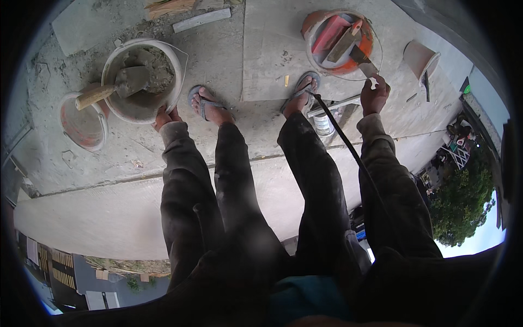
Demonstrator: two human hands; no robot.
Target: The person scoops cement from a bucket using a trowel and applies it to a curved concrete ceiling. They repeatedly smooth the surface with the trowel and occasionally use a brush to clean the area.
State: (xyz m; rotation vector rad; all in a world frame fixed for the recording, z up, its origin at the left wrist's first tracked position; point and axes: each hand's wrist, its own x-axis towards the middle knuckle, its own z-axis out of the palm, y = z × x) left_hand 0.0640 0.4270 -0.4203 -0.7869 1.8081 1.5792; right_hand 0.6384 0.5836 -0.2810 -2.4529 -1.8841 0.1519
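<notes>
The left hand (165,117) is at the near side of the mortar bucket (178,82), its grip unclear; well right of that bucket, the right hand (375,98) pinches a flat blade (365,62). Tugging the bucket could dislodge its overhanging trowel (132,82).

Left hand (166,116) at the rim of a mortar bucket (178,82); right hand (375,96) grasping a scraper (360,56) at an orange bucket (311,26).

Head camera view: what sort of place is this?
Probably a construction or renovation site, open to the outdoors: a bucket holds what looks like mortar with a trowel in it, an orange bucket holds hand tools, and a tree shows beyond the dusty floor.
</notes>
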